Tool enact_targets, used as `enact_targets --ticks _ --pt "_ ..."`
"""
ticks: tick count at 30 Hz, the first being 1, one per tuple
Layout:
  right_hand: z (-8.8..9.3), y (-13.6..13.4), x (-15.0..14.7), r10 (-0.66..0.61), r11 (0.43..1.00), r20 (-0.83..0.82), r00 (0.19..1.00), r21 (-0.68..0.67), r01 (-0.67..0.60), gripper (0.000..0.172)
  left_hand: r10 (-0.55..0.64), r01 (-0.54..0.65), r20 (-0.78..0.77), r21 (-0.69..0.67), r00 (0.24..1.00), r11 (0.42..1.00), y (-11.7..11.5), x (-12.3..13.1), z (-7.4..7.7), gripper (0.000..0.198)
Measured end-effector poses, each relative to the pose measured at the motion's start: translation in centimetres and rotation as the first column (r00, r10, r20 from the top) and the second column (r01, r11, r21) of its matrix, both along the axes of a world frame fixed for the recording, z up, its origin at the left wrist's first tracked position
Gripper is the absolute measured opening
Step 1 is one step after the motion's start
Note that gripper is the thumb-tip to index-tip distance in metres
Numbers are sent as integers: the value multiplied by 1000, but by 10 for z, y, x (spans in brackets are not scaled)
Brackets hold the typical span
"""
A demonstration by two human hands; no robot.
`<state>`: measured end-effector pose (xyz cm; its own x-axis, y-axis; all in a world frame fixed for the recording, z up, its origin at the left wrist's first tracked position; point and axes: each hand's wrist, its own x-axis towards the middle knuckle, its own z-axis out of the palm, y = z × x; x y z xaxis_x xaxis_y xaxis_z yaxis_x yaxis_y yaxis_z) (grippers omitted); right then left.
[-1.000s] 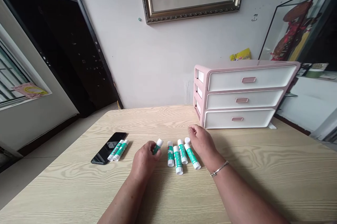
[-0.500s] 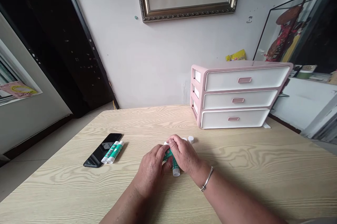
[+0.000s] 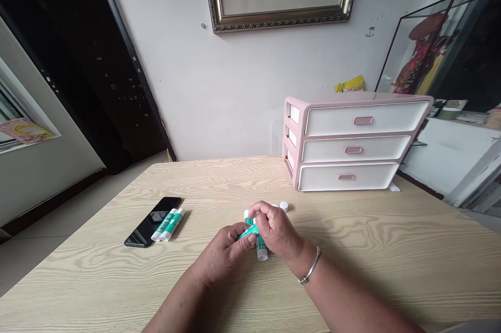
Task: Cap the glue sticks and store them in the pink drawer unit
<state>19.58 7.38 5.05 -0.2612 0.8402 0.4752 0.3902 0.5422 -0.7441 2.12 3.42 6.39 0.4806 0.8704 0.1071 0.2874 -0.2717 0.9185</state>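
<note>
Low over the table, my left hand (image 3: 225,250) is closed around a green and white glue stick (image 3: 248,231), thumb along its side. My right hand (image 3: 278,231) is closed on the upper right end of that same stick; its fingers hide the tip, so whether a cap is there cannot be seen. Just below lies another glue stick (image 3: 262,252), partly covered by my hands. A white end (image 3: 246,213) of what looks like a further stick shows behind my fingers. Beyond my right knuckles sits a white cap (image 3: 284,206), with a second white piece partly hidden beside it.
To the left, two glue sticks (image 3: 172,225) lie side by side against a black phone (image 3: 144,228). A pink and white drawer unit (image 3: 348,150) stands at the back right of the wooden table (image 3: 97,281), with a yellow packet (image 3: 351,83) behind its top.
The held glue stick has tilted toward the right, and more of it shows. My left hand has shifted slightly down, and the right-hand fingers have curled tighter at its end.
</note>
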Motion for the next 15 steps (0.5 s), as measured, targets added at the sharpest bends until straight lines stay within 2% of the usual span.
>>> enact_targets --ticks 5,10,12,14,15 --pt "7 -8 0 71 996 14 997 44 -72 25 -32 64 143 -222 989 973 1 -3 -7 46" --pt "6 -9 7 132 990 27 991 42 -133 24 -63 135 223 -326 973 936 -3 -4 -3 48" --pt "7 -1 21 37 998 3 999 48 -37 25 -49 150 265 -377 963 914 -4 -10 -1 52" --pt "12 10 38 -186 980 -70 980 56 190 28 22 106 307 -394 952 913 -4 -19 0 56" --pt "16 16 47 -302 949 -110 947 61 310 28 93 35 325 -368 941 929 -2 -24 0 57"
